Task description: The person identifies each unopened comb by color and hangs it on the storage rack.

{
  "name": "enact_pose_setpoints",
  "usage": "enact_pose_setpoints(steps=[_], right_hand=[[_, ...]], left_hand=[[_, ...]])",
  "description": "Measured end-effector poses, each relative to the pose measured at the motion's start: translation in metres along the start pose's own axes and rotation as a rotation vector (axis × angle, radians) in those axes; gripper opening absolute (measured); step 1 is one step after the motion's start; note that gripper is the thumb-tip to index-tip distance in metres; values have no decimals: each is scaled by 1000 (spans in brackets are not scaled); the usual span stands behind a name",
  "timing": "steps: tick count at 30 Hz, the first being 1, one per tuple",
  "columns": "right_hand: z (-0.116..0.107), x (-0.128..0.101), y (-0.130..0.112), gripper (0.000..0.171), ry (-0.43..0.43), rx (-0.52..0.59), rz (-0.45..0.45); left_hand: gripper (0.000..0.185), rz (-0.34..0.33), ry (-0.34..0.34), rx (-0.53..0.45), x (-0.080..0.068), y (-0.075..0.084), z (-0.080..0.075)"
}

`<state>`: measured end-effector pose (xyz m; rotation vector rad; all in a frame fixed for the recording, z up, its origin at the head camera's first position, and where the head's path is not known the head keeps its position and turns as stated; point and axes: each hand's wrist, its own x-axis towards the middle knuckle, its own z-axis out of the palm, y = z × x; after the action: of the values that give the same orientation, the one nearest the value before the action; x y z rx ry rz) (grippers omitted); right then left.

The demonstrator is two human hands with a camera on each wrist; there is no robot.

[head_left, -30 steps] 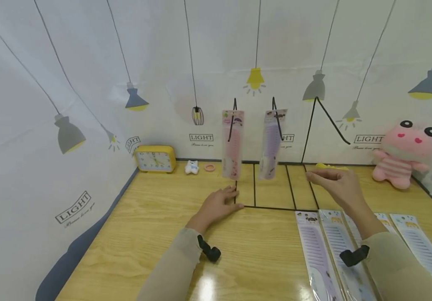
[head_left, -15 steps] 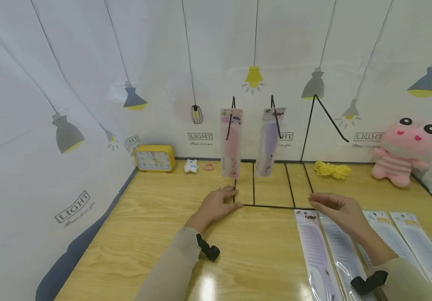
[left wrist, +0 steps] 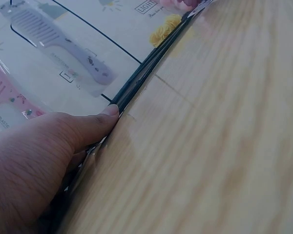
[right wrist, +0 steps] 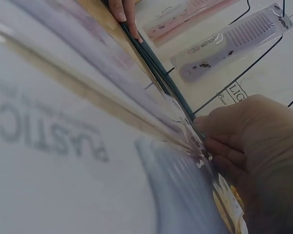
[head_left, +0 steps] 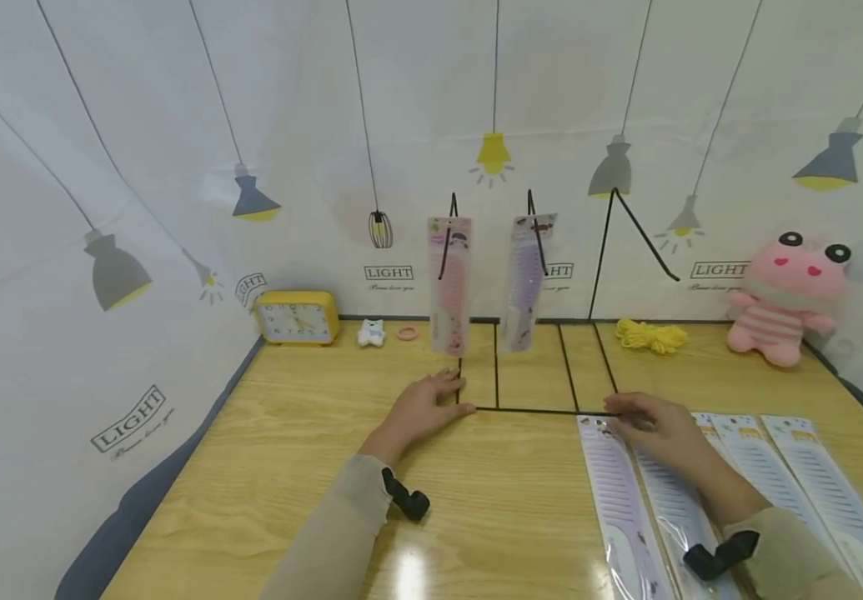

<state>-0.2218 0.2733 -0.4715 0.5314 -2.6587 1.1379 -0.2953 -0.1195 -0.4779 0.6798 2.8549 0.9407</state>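
Note:
My left hand [head_left: 423, 408] rests at the left front corner of a black wire rack [head_left: 529, 410], its fingers out along the side bar and its thumb on the front bar. Two packaged combs hang from the rack's hooks, a pink comb [head_left: 449, 287] and a purple comb [head_left: 525, 283]. A third hook [head_left: 644, 233] carries nothing. My right hand [head_left: 659, 429] is over the top ends of the packaged combs lying on the table, by the rack's right front corner. Its thumb and index finger are apart near the lying purple comb [head_left: 619, 492]; a blue comb [head_left: 671, 500] lies partly beneath it.
More packaged blue combs [head_left: 829, 483] lie at the right. Along the back stand a yellow clock [head_left: 296, 317], a small white bear figure [head_left: 372, 333], a pink ring [head_left: 407, 333], yellow cord [head_left: 650, 336] and a pink plush toy [head_left: 787, 300]. A printed cloth wall rises behind.
My right hand has come down from the rack's right side to the top ends of the lying combs. The left hand has stayed at the rack's corner. The head view has shifted slightly.

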Motion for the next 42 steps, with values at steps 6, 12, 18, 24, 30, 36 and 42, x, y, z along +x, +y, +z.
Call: enact_pose_setpoints(steps=[6, 12, 18, 24, 30, 36, 42], right_hand=[[4, 0, 4, 39, -15, -124, -112], [3, 2, 7, 44, -16, -161, -186], [3, 2, 7, 54, -52, -178, -222], [5, 1, 6, 47, -30, -191, -304], [5, 0, 6, 40, -60, -208, -281], [5, 0, 4, 29, -63, -199, -281], [6, 0, 5, 29, -36, -205, -285]], left_hand=[[67, 7, -1, -13, -2, 0, 0], [69, 4, -6, -4, 1, -2, 1], [69, 8, -5, 2, 3, -4, 1], [69, 3, -5, -11, 1, -1, 0], [68, 5, 0, -6, 1, 0, 0], [68, -3, -6, -9, -1, 0, 0], [69, -2, -4, -10, -1, 0, 0]])
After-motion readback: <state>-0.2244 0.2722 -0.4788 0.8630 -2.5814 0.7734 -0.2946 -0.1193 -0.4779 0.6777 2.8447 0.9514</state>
